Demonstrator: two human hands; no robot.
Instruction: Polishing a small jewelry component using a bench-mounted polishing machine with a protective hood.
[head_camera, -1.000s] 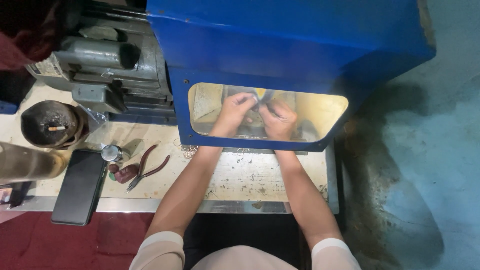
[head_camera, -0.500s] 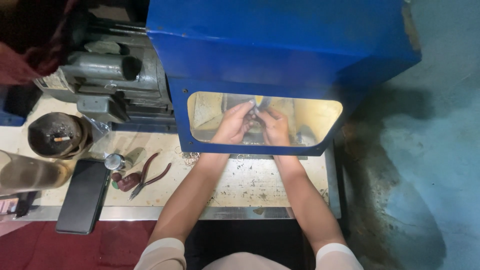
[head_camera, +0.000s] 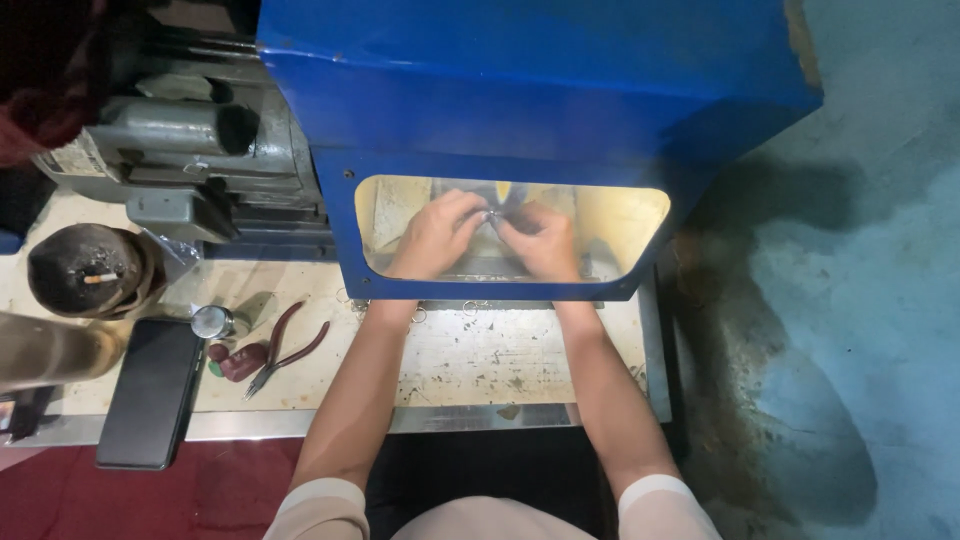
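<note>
**Desk:** What are the fingers doing?

**Photographer:** Fingertips of the left hand (head_camera: 432, 236) and the right hand (head_camera: 540, 240) meet, pinched narrow around a small metal piece (head_camera: 492, 214), seen through the lit window (head_camera: 625, 225) of a blue machine hood (head_camera: 540, 90). The piece is too small to identify; it sits between both hands, at the far middle of the opening.

**Desk:** Which step is this?

**Photographer:** By my reading, fine fitting or adjusting at the machine. The next move seems to call for steady, close finger work, since the hood's lower edge crowds both wrists.

**Desk:** And around them?

**Photographer:** On the worn bench (head_camera: 500, 360), left of the forearms, lie red-handled pliers (head_camera: 280, 350), a small round tin (head_camera: 211, 322) and a dark phone (head_camera: 150, 392). Farther left stands a dark bowl holding a cigarette (head_camera: 100, 278). A grey motor (head_camera: 190, 130) sits at the far left.
</note>
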